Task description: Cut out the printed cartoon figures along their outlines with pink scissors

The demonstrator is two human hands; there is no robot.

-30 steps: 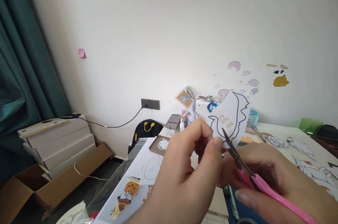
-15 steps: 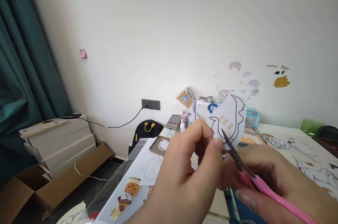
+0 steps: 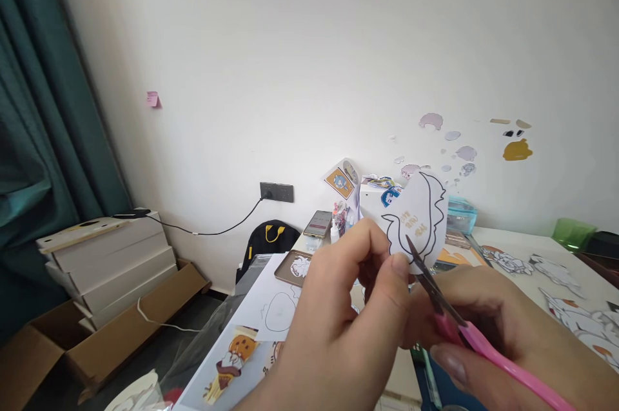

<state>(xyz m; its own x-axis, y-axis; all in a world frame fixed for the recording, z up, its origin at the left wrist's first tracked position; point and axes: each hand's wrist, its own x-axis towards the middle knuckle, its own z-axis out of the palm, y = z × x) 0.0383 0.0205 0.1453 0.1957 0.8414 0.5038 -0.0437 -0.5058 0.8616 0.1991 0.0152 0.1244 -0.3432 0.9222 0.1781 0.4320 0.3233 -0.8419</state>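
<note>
My left hand (image 3: 353, 308) pinches the lower left edge of a white paper piece (image 3: 420, 204) between thumb and forefinger. Black wavy outlines and a few faint gold characters are drawn on that paper. My right hand (image 3: 503, 327) is closed round a pair of scissors (image 3: 503, 359) with pink handles. Its dark blades are slightly parted at the paper's lower edge, one blade lying in front of the sheet near my left thumb. My left hand's other fingers are curled behind the paper and partly hidden.
On the table lie paper cutouts (image 3: 556, 275), a brown tray (image 3: 285, 272), a phone (image 3: 318, 224) and a sheet with a cookie-like drawing (image 3: 232, 359). A teal clear box (image 3: 461, 214) stands behind. Left on the floor are a cardboard box (image 3: 130, 320) and a black backpack (image 3: 265, 237).
The paper has turned slightly, and its right edge sits a little further left. Both hands and the scissors stay almost where they were.
</note>
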